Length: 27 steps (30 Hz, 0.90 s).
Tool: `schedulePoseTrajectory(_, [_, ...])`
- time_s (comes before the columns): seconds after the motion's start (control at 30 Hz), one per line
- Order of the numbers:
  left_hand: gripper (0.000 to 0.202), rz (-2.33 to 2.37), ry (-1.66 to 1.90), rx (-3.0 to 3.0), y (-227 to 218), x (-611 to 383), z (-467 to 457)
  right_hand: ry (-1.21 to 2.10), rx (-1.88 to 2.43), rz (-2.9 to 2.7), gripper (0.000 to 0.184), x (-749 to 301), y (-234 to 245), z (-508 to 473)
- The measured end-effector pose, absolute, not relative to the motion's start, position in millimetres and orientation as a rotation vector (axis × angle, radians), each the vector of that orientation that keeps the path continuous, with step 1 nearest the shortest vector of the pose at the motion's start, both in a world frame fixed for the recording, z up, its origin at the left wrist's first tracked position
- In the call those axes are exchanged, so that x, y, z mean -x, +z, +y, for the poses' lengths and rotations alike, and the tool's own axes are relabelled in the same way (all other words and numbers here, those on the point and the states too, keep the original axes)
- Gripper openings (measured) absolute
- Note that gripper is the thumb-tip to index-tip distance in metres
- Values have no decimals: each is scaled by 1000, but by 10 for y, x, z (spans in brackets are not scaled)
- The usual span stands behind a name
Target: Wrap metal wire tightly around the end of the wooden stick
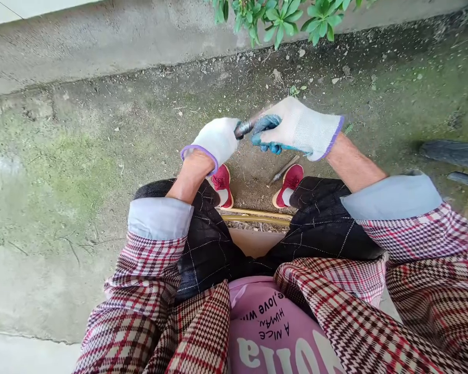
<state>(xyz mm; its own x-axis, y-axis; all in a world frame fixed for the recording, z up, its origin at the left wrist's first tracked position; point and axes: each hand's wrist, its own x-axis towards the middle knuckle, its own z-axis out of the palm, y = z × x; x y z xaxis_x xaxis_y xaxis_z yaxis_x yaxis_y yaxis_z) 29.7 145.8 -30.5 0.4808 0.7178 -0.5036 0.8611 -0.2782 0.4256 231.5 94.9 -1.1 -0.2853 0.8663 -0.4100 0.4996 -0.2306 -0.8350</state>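
Note:
A short dark stick (245, 128) with a shiny, silvery band wound round it spans the gap between my gloved hands. My left hand (217, 139), in a white glove with a purple cuff, is closed on its left end; the fingers are mostly hidden behind the back of the glove. My right hand (296, 127), gloved in white with blue-coated fingertips, is curled closed at the stick's other end, which passes behind the thumb and fingers. Below, a similar stick with a greyish tip (284, 170) lies on the ground beside my right shoe (292, 179).
A concrete ledge (140, 39) runs across the top, with a leafy green plant (283, 21) overhanging it. Mossy, gritty ground (81, 171) lies around my feet. Dark, long objects (452, 153) rest at the right edge. Yellowish bars (257, 215) cross between my legs.

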Motion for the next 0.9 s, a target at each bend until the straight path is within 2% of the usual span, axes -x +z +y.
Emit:
schedulePoseTrajectory(0.2, [45,1085,-539,-2224,-212,-325,1357,1246,1811,-1759,9,-2504,-55,1045])
schedulePoseTrajectory(0.33, [59,984,-413,-2140,-126,-343,1341,1189,1808,-1676,8,-2592,-130,1125])
schedulePoseTrajectory(0.47, [66,1083,-191,-1838,-122,-367,1369,1292,1717,-1476,9,-2527,-126,1104])
schedulePoseTrajectory(0.63, [57,1239,-42,-1828,-243,-335,1450,1450,1660,-1489,15,-2307,-29,1015])
schedulePoseTrajectory(0.8, [44,1331,-223,-2084,-362,-255,1438,1509,1645,-1598,13,-2263,8,960])
schedulePoseTrajectory(0.9, [44,1216,-411,-2200,-384,-281,1374,1375,1742,-1657,12,-2379,-41,1005])
